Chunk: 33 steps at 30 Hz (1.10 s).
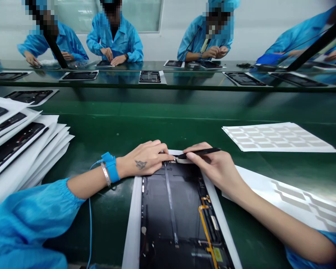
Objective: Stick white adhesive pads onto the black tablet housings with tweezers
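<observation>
A tablet housing (184, 209) with its inside facing up lies on a white sheet (132, 224) in front of me. Black panels, an orange flex cable (204, 220) and small parts along the edges show in it. My left hand (148, 158) rests at the housing's far edge, index finger stretched out and touching near a small connector. In my right hand (212, 164) are slim black tweezers (204, 151), held between thumb and fingers. Their tip points left, close to my left fingertip, above a pale strip (184, 161). The exact contact there is too small to make out.
Sheets of grey adhesive pieces (280, 136) (299, 201) lie to the right. A stack of housings between white sheets (30, 149) stands at left. A blue wrist-strap cord (90, 228) hangs from my left wrist. Beyond, a belt (179, 78) carries housings; several co-workers sit behind it.
</observation>
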{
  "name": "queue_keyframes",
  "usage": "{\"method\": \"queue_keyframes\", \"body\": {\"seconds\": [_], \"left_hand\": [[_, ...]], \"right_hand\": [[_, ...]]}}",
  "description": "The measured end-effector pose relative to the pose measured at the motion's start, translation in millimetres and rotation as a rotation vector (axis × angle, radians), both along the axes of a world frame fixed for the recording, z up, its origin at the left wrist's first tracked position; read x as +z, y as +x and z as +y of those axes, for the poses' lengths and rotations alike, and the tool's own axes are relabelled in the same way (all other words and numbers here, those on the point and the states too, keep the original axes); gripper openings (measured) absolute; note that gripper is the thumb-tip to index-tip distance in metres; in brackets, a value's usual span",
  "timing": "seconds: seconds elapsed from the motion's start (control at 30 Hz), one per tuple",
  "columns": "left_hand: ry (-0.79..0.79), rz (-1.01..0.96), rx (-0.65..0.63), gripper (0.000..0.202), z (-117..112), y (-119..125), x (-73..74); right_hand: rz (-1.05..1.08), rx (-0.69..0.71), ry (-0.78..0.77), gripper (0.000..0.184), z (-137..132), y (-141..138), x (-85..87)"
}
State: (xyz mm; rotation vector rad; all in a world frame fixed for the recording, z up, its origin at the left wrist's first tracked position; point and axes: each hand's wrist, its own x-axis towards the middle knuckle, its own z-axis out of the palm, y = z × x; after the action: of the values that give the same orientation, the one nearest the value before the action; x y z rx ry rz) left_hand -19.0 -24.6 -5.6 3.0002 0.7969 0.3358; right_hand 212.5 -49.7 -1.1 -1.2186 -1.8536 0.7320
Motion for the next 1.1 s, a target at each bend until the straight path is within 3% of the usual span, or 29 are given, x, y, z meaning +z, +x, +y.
{"method": "queue_keyframes", "body": {"seconds": [0.17, 0.37, 0.53, 0.63, 0.83, 0.93, 1.1], "left_hand": [[0.013, 0.012, 0.008, 0.036, 0, 0, -0.4], [0.000, 0.008, 0.005, 0.036, 0, 0, 0.5], [-0.009, 0.015, -0.002, 0.034, -1, 2, 1.4], [0.000, 0.022, 0.000, 0.031, -3, 3, 0.1], [0.099, 0.060, -0.022, 0.039, -5, 4, -2.0], [0.095, 0.071, -0.021, 0.040, -5, 4, -1.0], [0.067, 0.103, -0.020, 0.043, -5, 4, 2.3]], "right_hand": [[-0.053, 0.094, 0.109, 0.024, -7, -1, 0.5], [-0.063, 0.024, 0.109, 0.026, -7, -2, -0.6], [-0.032, 0.103, 0.109, 0.021, -6, -1, 1.4], [-0.021, 0.056, 0.021, 0.028, -6, 7, 4.0], [0.290, -0.291, -0.273, 0.042, 0, 33, -3.8], [0.379, -0.310, -0.358, 0.044, 2, 36, -7.2], [0.360, -0.290, -0.362, 0.045, 2, 34, -7.3]]}}
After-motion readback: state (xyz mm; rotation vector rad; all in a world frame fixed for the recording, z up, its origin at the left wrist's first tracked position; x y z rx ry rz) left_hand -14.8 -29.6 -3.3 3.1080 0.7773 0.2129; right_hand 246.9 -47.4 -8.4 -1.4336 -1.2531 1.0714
